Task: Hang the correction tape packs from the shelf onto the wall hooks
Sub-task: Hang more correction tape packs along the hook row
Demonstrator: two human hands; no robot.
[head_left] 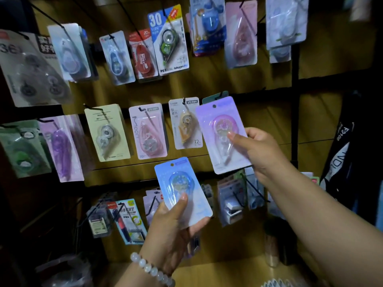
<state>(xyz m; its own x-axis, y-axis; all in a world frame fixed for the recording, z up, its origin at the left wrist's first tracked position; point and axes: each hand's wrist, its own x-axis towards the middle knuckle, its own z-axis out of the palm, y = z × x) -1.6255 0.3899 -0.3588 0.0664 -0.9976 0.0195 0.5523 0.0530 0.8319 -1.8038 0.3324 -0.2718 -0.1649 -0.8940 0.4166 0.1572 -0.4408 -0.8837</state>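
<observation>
The right hand (257,150) grips a lilac correction tape pack (222,134) beside hooked packs; the left hand (174,226) grips a blue pack (182,189).

We stand in a stationery shop: a wooden display wall (217,81) crossed by dark rails (269,91) carries rows of black wire hooks (94,108), each hung with carded blister packs of correction tape (169,40), printed with brands and lengths, while pens in retail packaging (128,221) hang lower down
</observation>
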